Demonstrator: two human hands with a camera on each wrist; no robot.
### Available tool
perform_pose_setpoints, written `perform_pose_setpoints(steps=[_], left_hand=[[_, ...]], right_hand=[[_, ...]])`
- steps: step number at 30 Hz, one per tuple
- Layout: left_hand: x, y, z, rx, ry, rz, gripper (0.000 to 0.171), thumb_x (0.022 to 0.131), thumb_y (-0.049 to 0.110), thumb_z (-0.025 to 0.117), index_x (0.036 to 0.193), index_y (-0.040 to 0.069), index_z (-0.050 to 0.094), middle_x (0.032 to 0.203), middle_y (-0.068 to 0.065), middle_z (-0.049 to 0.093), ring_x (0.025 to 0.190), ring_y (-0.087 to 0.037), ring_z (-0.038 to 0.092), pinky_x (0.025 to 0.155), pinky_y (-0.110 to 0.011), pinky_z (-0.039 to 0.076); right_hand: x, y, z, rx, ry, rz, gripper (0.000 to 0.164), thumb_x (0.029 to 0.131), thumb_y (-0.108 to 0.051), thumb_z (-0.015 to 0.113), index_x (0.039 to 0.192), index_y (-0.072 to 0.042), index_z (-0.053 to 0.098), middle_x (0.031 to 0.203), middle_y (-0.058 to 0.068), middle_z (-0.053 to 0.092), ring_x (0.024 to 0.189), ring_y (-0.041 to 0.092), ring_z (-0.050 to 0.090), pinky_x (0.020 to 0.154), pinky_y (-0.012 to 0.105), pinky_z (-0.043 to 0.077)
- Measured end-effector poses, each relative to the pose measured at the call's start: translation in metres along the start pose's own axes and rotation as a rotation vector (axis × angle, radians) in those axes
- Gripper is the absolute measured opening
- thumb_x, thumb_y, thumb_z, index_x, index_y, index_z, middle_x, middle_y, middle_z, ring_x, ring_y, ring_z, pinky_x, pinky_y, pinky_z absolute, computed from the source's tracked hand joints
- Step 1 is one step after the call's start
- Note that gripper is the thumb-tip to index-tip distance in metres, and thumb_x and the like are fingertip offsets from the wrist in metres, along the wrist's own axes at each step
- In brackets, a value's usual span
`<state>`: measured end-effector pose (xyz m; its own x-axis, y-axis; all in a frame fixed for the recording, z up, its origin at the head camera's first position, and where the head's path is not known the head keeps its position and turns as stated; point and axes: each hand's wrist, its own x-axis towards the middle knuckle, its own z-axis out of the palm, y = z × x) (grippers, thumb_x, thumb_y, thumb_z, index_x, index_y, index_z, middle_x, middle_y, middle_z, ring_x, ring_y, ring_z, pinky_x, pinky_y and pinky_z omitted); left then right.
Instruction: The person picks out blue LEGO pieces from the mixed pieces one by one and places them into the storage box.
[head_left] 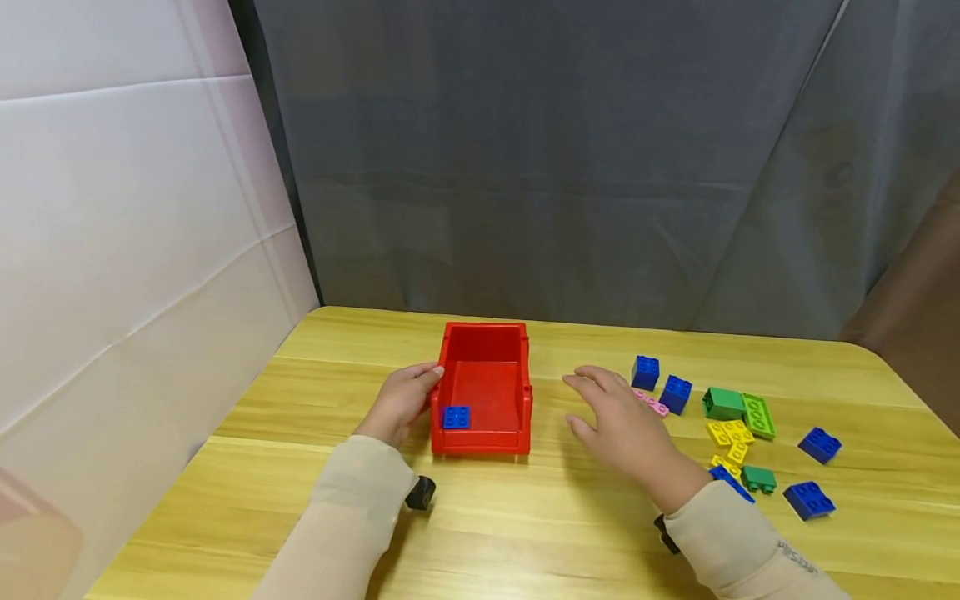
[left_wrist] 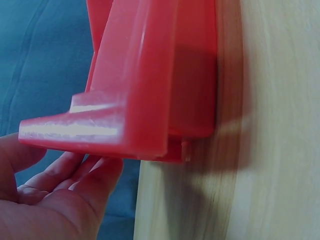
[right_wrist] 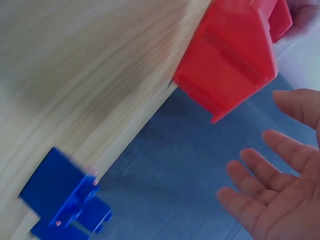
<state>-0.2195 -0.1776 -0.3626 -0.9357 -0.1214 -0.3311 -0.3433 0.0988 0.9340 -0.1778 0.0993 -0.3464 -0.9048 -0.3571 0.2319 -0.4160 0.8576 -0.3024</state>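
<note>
A red storage bin stands on the table, with one blue toy brick inside at its front left corner. My left hand holds the bin's left wall, the thumb at the rim and the fingers against the outside. In the left wrist view, the left hand is at the edge of the red bin. To the right of the bin, my right hand is over the table with fingers apart and nothing in them. The right wrist view shows its palm and spread fingers apart from the bin.
Right of the right hand lie several loose blue bricks, a pink brick, green bricks and yellow bricks. A grey curtain hangs behind the table. A white panel stands at the left.
</note>
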Motion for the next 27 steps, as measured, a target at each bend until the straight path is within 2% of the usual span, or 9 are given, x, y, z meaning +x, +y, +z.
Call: perform_pose_setpoints(steps=[5,17,27], left_hand=[[-0.001,0.002,0.000,-0.001,0.004,-0.012,0.044,0.102,0.023,0.047,0.142,0.005,0.045,0.141,-0.016,0.048,0.130,-0.033,0.044,0.108,-0.043,0.039],[0.001,0.001,-0.001,-0.010,0.002,-0.006,0.044,0.103,0.022,0.046,0.142,0.003,0.044,0.141,-0.017,0.048,0.129,-0.034,0.045,0.108,-0.043,0.038],[0.000,0.002,-0.001,0.015,-0.003,-0.021,0.044,0.103,0.023,0.046,0.143,0.005,0.044,0.142,-0.016,0.045,0.131,-0.034,0.042,0.109,-0.044,0.038]], right_hand=[[-0.004,0.013,-0.004,-0.038,-0.025,0.017,0.049,0.087,-0.023,0.071,0.132,-0.008,0.057,0.136,0.015,0.052,0.125,0.036,0.049,0.098,0.054,0.045],[-0.014,0.035,-0.015,-0.095,-0.189,0.057,0.046,0.088,-0.022,0.070,0.127,-0.001,0.060,0.135,0.023,0.052,0.126,0.041,0.047,0.100,0.055,0.042],[-0.019,0.048,-0.013,-0.115,-0.220,0.088,0.048,0.083,-0.021,0.074,0.124,0.001,0.062,0.137,0.026,0.049,0.126,0.045,0.046,0.099,0.058,0.042]])
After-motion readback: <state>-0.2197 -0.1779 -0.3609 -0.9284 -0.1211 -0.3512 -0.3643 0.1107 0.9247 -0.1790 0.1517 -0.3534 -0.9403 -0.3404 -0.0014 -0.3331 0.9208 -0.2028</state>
